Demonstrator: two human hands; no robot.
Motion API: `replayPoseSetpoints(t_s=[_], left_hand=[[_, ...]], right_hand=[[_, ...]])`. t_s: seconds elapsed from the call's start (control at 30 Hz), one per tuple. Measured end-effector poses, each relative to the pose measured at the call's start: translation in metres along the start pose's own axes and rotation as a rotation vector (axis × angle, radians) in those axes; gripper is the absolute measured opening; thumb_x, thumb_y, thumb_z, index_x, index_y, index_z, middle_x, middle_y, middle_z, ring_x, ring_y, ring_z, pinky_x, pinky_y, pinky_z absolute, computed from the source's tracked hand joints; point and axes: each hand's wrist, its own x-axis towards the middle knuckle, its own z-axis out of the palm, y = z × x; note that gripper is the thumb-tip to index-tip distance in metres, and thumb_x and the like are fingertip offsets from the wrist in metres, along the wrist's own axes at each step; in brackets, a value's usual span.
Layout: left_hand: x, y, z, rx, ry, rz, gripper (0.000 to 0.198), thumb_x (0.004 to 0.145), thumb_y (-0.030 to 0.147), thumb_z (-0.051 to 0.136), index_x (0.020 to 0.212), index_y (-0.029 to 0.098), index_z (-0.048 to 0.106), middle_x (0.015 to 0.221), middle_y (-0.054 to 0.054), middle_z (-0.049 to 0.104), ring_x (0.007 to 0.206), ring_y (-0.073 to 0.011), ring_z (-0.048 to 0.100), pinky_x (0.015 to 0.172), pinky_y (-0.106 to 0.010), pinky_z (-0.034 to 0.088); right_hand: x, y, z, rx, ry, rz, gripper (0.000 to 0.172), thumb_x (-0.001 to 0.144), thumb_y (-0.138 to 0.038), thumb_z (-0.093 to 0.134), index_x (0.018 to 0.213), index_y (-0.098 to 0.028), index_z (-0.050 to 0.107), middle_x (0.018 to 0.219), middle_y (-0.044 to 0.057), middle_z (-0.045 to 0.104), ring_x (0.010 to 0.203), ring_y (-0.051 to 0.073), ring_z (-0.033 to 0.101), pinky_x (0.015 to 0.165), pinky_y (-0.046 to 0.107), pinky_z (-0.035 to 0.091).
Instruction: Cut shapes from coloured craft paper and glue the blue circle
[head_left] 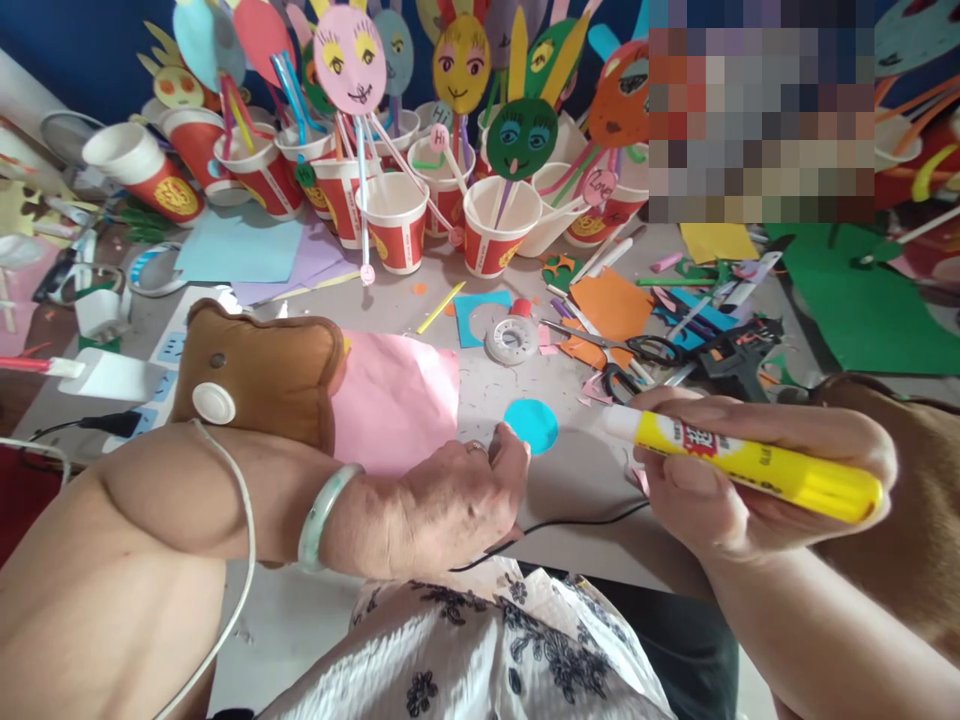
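Observation:
My right hand (750, 480) is wrapped round a yellow glue stick (795, 475), whose white tip points left. A small blue paper circle (534, 427) lies flat on the grey table (555, 485). The fingertips of my left hand (442, 500) touch the circle's left edge; its other fingers are curled and partly hidden. Under and behind my left hand lies a sheet of pink paper (397, 400). The glue stick's tip is a little to the right of the circle, above the table.
Red and white cups (401, 225) with paper faces on straws stand along the back. A tape roll (512, 338), scissors (622, 350), a black glue gun (739, 360) and paper scraps lie beyond my hands. A brown cushion (259, 370) sits at left; green paper (870, 300) is at right.

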Motion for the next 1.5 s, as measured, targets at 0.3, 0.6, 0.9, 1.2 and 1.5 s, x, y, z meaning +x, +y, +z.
replayPoseSetpoints(t_s=[0.3, 0.6, 0.9, 1.2, 1.5], left_hand=[[0.001, -0.001, -0.002, 0.037, -0.044, 0.05, 0.044, 0.104, 0.031, 0.04, 0.132, 0.005, 0.063, 0.136, -0.026, 0.059, 0.061, -0.0128, 0.062, 0.051, -0.029, 0.046], [-0.004, 0.003, 0.001, 0.185, 0.097, -0.04, 0.058, 0.107, 0.042, 0.027, 0.137, 0.003, 0.059, 0.127, -0.023, 0.065, 0.061, -0.0141, 0.06, 0.047, -0.03, 0.041], [-0.002, 0.004, 0.008, 0.149, 0.053, 0.033, 0.054, 0.107, 0.04, 0.031, 0.133, 0.004, 0.061, 0.135, -0.028, 0.059, 0.064, -0.014, 0.061, 0.057, -0.029, 0.048], [0.0, 0.003, 0.011, 0.092, 0.051, 0.041, 0.052, 0.105, 0.04, 0.035, 0.131, 0.004, 0.062, 0.132, -0.03, 0.06, 0.063, -0.0148, 0.063, 0.054, -0.029, 0.044], [-0.001, 0.002, 0.01, 0.11, 0.058, 0.05, 0.05, 0.105, 0.034, 0.035, 0.135, 0.003, 0.06, 0.133, -0.031, 0.059, 0.061, -0.0141, 0.061, 0.055, -0.029, 0.045]], right_hand=[[0.002, 0.005, 0.001, 0.011, 0.036, -0.356, 0.036, 0.078, -0.019, 0.076, 0.112, -0.026, 0.069, 0.074, 0.0, 0.066, 0.046, 0.017, 0.065, 0.048, 0.039, 0.063], [0.001, -0.005, 0.009, -0.167, -0.13, -0.158, 0.02, 0.078, -0.021, 0.075, 0.096, -0.023, 0.066, 0.074, 0.002, 0.074, 0.055, 0.016, 0.07, 0.048, 0.026, 0.055], [0.009, 0.003, 0.016, -0.26, -0.437, 0.015, 0.012, 0.078, -0.024, 0.069, 0.087, -0.023, 0.061, 0.071, -0.001, 0.072, 0.047, 0.011, 0.059, 0.047, 0.024, 0.047], [0.009, 0.007, 0.018, -0.293, -0.553, 0.103, 0.01, 0.079, -0.028, 0.068, 0.084, -0.025, 0.059, 0.061, -0.004, 0.067, 0.043, 0.012, 0.056, 0.047, 0.026, 0.045], [0.012, 0.0, 0.014, -0.289, -0.225, 0.071, 0.012, 0.076, -0.029, 0.069, 0.082, -0.025, 0.06, 0.064, -0.002, 0.064, 0.046, 0.012, 0.052, 0.046, 0.027, 0.044]])
